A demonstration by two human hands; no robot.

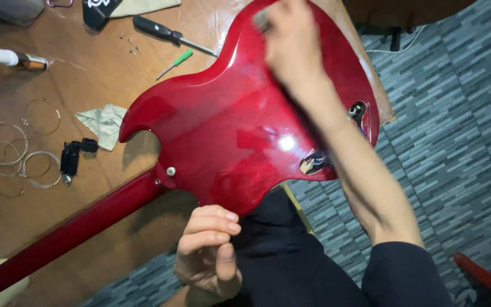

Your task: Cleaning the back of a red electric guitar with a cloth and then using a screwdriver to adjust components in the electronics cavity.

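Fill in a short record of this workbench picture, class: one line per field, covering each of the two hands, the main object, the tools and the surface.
Main object: red guitar body, back side up, neck running to lower left
Right hand: blurred, on the guitar's upper part; what it grips cannot be told
Left hand: curled at the body's lower edge, holding nothing visible
Open cavity: near the right edge, wiring showing
Tools: black-handled screwdriver, small green screwdriver
Other items: coiled strings, crumpled cloth
Surface: brown wooden table
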